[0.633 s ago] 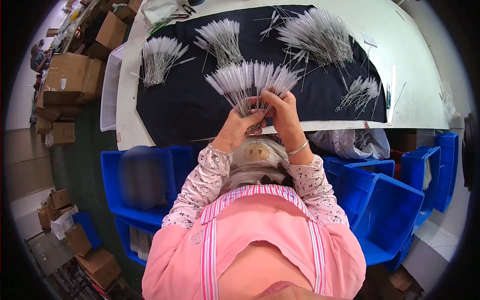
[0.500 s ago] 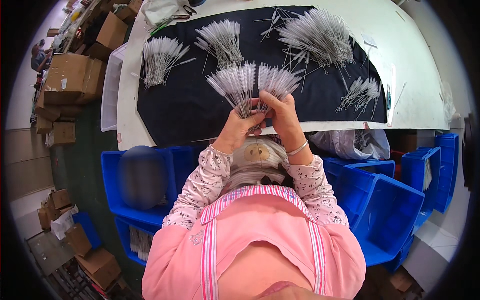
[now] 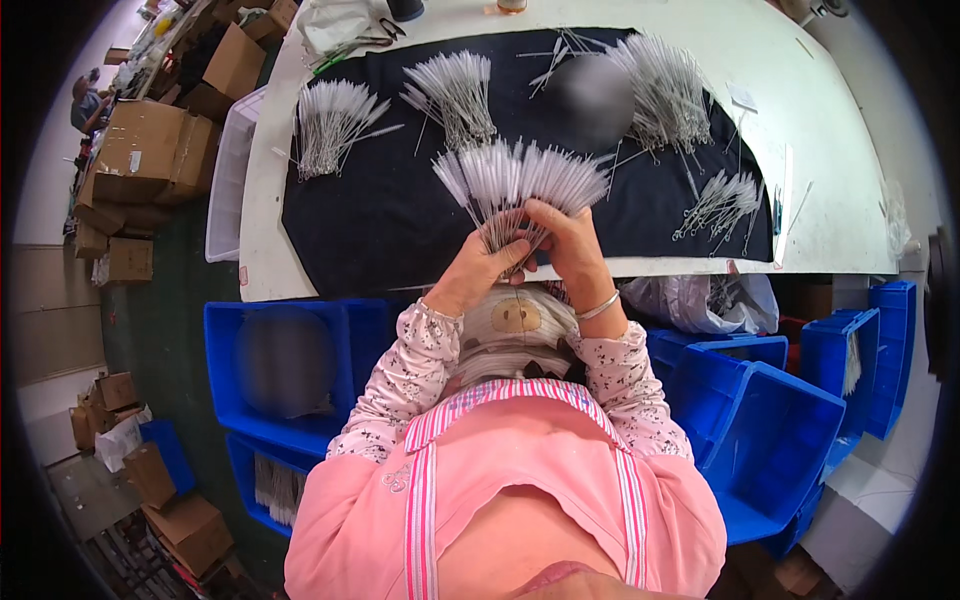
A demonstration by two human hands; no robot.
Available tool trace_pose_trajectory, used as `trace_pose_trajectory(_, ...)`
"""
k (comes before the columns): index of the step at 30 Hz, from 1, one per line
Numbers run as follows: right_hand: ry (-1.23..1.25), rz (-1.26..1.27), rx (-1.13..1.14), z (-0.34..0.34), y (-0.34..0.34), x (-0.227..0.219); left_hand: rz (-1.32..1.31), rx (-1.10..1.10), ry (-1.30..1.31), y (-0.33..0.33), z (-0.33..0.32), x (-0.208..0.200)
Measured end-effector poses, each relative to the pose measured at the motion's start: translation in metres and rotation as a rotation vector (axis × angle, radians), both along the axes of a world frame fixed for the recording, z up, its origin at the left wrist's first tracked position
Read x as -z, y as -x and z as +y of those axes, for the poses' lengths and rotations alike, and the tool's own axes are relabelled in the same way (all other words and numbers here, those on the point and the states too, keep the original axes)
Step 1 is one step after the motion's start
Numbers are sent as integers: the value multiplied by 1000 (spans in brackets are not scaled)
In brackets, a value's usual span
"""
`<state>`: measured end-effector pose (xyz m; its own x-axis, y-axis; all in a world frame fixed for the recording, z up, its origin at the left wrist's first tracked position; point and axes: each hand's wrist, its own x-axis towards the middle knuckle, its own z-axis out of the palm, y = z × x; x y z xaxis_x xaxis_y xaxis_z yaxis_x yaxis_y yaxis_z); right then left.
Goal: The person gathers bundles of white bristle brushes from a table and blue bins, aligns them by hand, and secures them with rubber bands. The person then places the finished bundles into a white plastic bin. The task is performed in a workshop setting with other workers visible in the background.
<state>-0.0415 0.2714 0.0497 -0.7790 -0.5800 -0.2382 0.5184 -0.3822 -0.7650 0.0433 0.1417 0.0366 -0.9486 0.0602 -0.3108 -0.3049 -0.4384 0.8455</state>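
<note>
My left hand (image 3: pixel 478 268) and my right hand (image 3: pixel 572 243) meet in front of me at the table's near edge. Between them they grip a fanned bunch of thin wire-handled cleaning brushes (image 3: pixel 520 180), white bristles pointing away from me. Fingers of both hands wrap round the wire handles, whose lower ends are partly hidden. Beyond the bunch, on a dark cloth (image 3: pixel 370 220), lie a left pile of brushes (image 3: pixel 328 125), a middle pile (image 3: pixel 455 95) and a large right pile (image 3: pixel 665 90), part of which is blurred. A smaller loose group of brushes (image 3: pixel 722 205) rests to the right.
The white table (image 3: pixel 800 120) holds a plastic bag (image 3: pixel 335 25) and a dark cup (image 3: pixel 405 8) at the back. Blue bins (image 3: pixel 765 440) stand at both sides of me. Cardboard boxes (image 3: pixel 150 150) are stacked at the left, where another person (image 3: pixel 88 102) is visible far off.
Two separate fans of brushes, one in each hand, have come together into a single wider bunch. My hands have drawn closer; the view has shifted slightly.
</note>
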Motion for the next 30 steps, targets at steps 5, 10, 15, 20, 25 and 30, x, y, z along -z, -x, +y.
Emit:
trace_pose_trajectory(5, -74, 61, 64, -8, 2, 2, 12, 3, 103, 6, 0, -7)
trace_pose_trajectory(10, -50, 16, 94, -10, 5, 5, 12, -53, -44, 8, 2, -4)
trace_pose_trajectory(15, -160, 164, 5, -10, 2, 3, -2, -1, 130, 9, 3, 2)
trace_pose_trajectory(20, -150, 40, -17, -6, 1, -13, 93, 51, -26, 4, 3, -5)
trace_pose_trajectory(25, -149, 59, -74, -6, -6, -20, 114, 121, 48, 4, 0, 1)
trace_pose_trajectory(30, -151, 40, -29, -7, -2, -9, 121, 59, -24, 3, 4, 3)
